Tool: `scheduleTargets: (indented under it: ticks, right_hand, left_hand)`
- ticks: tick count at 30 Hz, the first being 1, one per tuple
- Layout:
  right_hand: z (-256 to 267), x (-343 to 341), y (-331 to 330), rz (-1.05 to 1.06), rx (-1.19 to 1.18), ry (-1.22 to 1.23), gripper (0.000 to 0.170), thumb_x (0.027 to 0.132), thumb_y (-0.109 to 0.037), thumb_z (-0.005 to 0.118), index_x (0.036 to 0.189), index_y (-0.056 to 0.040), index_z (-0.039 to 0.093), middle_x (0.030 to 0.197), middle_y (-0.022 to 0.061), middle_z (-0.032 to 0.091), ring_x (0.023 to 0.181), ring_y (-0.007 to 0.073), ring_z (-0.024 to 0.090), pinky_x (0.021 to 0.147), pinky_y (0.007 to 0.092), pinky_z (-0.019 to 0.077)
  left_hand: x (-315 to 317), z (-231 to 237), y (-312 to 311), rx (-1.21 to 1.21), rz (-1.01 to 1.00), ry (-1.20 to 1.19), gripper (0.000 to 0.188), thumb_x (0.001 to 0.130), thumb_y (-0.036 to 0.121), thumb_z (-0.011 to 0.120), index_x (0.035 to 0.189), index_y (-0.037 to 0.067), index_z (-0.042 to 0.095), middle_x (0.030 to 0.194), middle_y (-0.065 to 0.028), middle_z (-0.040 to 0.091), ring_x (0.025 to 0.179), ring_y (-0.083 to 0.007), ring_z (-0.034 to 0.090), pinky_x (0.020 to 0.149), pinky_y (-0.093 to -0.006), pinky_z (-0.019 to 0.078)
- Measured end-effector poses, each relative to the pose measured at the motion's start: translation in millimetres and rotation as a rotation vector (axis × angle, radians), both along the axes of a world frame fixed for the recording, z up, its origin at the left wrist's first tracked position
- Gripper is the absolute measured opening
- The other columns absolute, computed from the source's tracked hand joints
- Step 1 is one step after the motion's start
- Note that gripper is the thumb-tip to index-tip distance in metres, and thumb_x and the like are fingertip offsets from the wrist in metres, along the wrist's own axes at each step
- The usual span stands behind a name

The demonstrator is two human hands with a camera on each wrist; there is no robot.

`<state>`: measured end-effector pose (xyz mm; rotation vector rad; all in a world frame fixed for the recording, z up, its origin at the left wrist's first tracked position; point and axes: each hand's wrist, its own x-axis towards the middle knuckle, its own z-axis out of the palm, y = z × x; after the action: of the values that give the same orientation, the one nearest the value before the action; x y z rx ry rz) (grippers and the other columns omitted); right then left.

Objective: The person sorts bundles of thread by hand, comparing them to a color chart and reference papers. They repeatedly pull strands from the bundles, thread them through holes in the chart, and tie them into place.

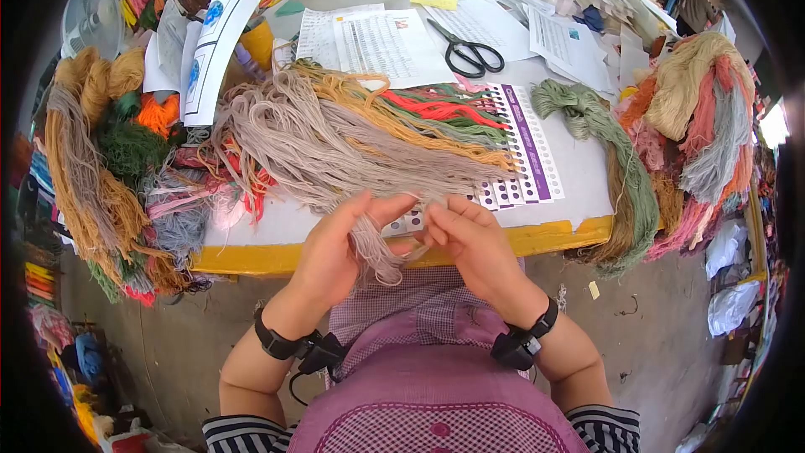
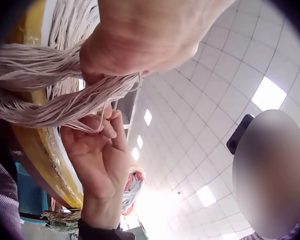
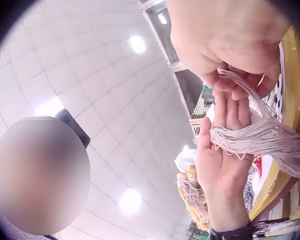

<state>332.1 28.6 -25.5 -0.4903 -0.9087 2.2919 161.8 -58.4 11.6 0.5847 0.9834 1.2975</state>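
A thick bundle of pale grey-beige thread (image 1: 293, 134) stretches over the table to both hands at its front edge. Across the palm of my left hand (image 1: 331, 243) lies a looped end of this thread (image 3: 245, 140); the fingers extend fairly straight in the right wrist view. My right hand (image 1: 478, 243) faces it with curled fingers, pinching a few strands between thumb and fingertips. In the left wrist view those curled right fingers (image 2: 107, 125) sit right beside the hanging bundle. Beneath the thread lies a white card with a purple stripe and punched holes (image 1: 528, 143), bearing red, green and mustard threads (image 1: 436, 113).
Black scissors (image 1: 474, 54) lie on printed sheets (image 1: 381, 46) behind the bundle. A green skein (image 1: 608, 138) hangs over the table's yellow edge (image 1: 545, 239). Mixed coloured skeins (image 1: 708, 117) are heaped at right, others (image 1: 92, 159) at left, near a fan (image 1: 94, 15).
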Motion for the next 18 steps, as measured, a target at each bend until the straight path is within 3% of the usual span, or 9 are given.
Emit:
scheduleTargets:
  ticks: [2, 5, 9, 11, 12, 14, 18]
  right_hand:
    - [25, -3, -10, 0.094, 0.085, -0.243, 0.02, 0.088, -0.018, 0.069, 0.101, -0.0015, 0.068, 0.087, 0.0014, 0.066, 0.078, 0.0084, 0.06, 0.076, 0.024, 0.0477]
    - [14, -5, -11, 0.189, 0.258, -0.305, 0.021, 0.087, -0.014, 0.07, 0.101, 0.0007, 0.067, 0.092, 0.0052, 0.068, 0.084, 0.0129, 0.065, 0.077, 0.0256, 0.0506]
    - [12, -1, -10, 0.157, 0.237, -0.257, 0.017, 0.086, -0.012, 0.07, 0.098, 0.0012, 0.068, 0.09, 0.0055, 0.068, 0.082, 0.0129, 0.065, 0.076, 0.0257, 0.0518]
    - [12, 3, -11, 0.117, 0.186, -0.197, 0.015, 0.087, -0.012, 0.07, 0.095, 0.0005, 0.07, 0.087, 0.0042, 0.069, 0.08, 0.0094, 0.063, 0.075, 0.0231, 0.0503]
    - [11, 4, -10, 0.12, 0.189, -0.2, 0.015, 0.087, -0.012, 0.07, 0.095, 0.0005, 0.07, 0.087, 0.0042, 0.069, 0.08, 0.0094, 0.063, 0.075, 0.0231, 0.0503]
    - [11, 6, -9, 0.101, 0.155, -0.187, 0.012, 0.087, -0.01, 0.07, 0.094, 0.0001, 0.071, 0.087, 0.0043, 0.069, 0.078, 0.0097, 0.063, 0.075, 0.0242, 0.0508]
    - [9, 8, -11, 0.031, 0.163, -0.186, 0.012, 0.086, -0.01, 0.072, 0.092, -0.0006, 0.072, 0.088, 0.0053, 0.07, 0.078, 0.0112, 0.064, 0.076, 0.0256, 0.0515]
  left_hand:
    - [4, -4, 1, 0.014, 0.0, -0.036, 0.064, 0.103, 0.044, 0.025, 0.136, -0.007, 0.045, 0.139, -0.0138, 0.05, 0.124, -0.0229, 0.05, 0.103, -0.0364, 0.0404]
    - [9, -3, 4, 0.06, -0.098, -0.021, 0.066, 0.103, 0.045, 0.022, 0.136, -0.007, 0.045, 0.14, -0.0153, 0.048, 0.127, -0.0244, 0.048, 0.107, -0.0372, 0.0367]
    - [8, 5, 1, 0.038, -0.091, -0.108, 0.068, 0.103, 0.047, 0.019, 0.136, -0.007, 0.045, 0.14, -0.0161, 0.048, 0.128, -0.0243, 0.047, 0.108, -0.037, 0.0341]
    - [3, 7, -2, 0.034, -0.097, -0.172, 0.053, 0.102, 0.036, 0.039, 0.133, -0.006, 0.05, 0.128, -0.0129, 0.058, 0.115, -0.0182, 0.055, 0.1, -0.0335, 0.0417]
    - [2, 7, -3, 0.037, -0.094, -0.175, 0.053, 0.102, 0.036, 0.039, 0.133, -0.006, 0.05, 0.128, -0.0129, 0.058, 0.115, -0.0182, 0.055, 0.1, -0.0335, 0.0417]
    - [1, 3, -5, 0.163, -0.063, 0.141, 0.044, 0.097, 0.025, 0.053, 0.13, -0.005, 0.053, 0.121, -0.0118, 0.063, 0.108, -0.0164, 0.06, 0.097, -0.0332, 0.0443]
    - [0, -3, -6, 0.149, -0.009, 0.278, 0.039, 0.093, 0.014, 0.06, 0.127, -0.004, 0.055, 0.116, -0.0107, 0.066, 0.102, -0.0162, 0.062, 0.095, -0.0337, 0.0465]
